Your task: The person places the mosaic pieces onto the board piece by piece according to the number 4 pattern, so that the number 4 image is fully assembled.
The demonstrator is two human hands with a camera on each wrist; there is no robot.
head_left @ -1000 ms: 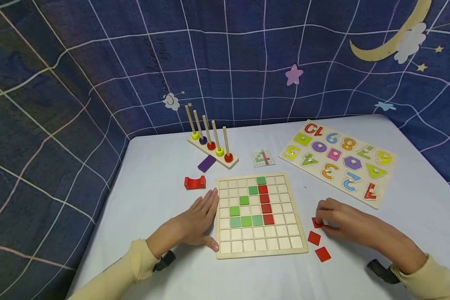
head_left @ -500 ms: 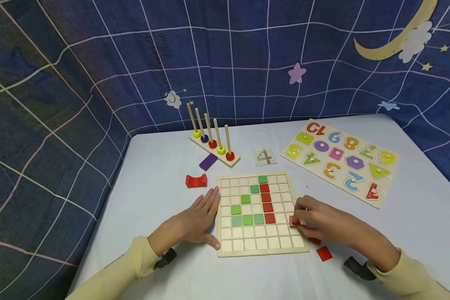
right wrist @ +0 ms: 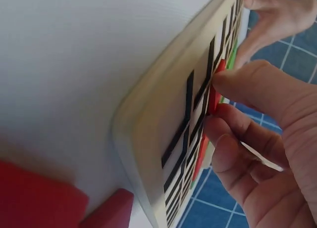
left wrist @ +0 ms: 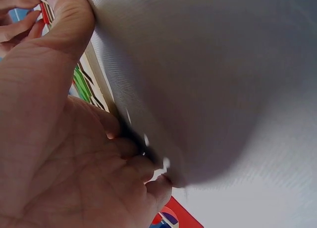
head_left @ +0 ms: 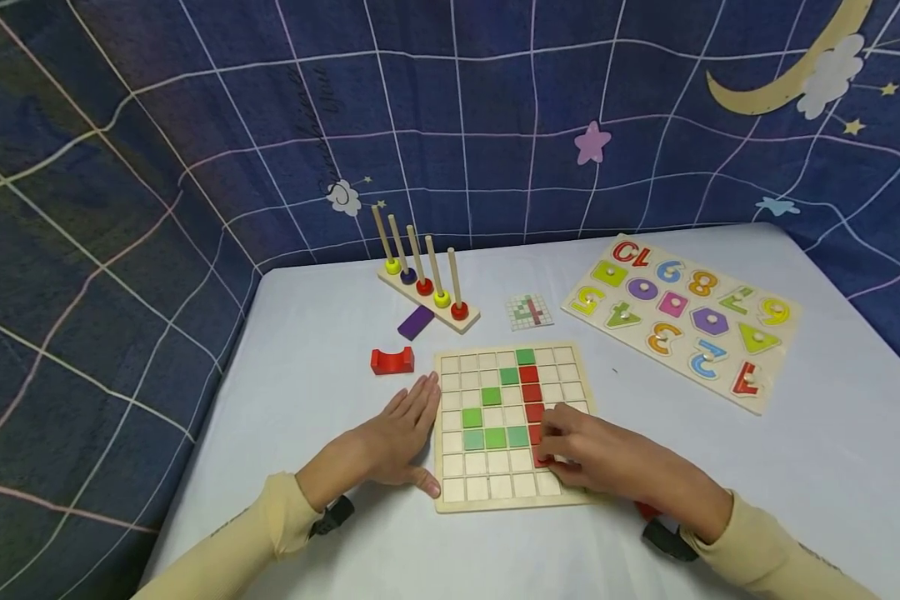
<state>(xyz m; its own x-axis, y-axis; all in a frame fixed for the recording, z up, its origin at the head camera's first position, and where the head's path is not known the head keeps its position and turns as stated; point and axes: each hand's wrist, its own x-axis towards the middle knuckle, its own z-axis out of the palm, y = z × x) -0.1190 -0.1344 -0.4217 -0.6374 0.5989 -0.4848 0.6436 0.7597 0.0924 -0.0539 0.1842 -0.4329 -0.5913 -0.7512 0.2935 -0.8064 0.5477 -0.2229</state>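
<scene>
A wooden grid board (head_left: 487,505) lies on the white table, with green tiles (head_left: 491,396) in a stepped line and a row, and a column of red tiles (head_left: 530,374). Along its left edge rests my left hand (head_left: 390,437), fingers extended, thumb near the lower corner. Over the board's lower right part, my right hand (head_left: 607,454) pinches a red square tile (right wrist: 216,89) between thumb and fingers, at the lower end of the red column. The right wrist view shows that tile close to the grid surface; whether it is fully seated I cannot tell.
Loose red tiles (right wrist: 39,198) lie right of the board, mostly hidden by my right arm in the head view. Behind are a small pattern card (head_left: 528,312), a peg stand (head_left: 461,323), a purple block (head_left: 416,322), a red arch block (head_left: 392,361) and a number puzzle (head_left: 675,321).
My right hand has picked up a red tile from the table at right and carried it left over the board to the red column. My left hand has stayed at the board's edge.
</scene>
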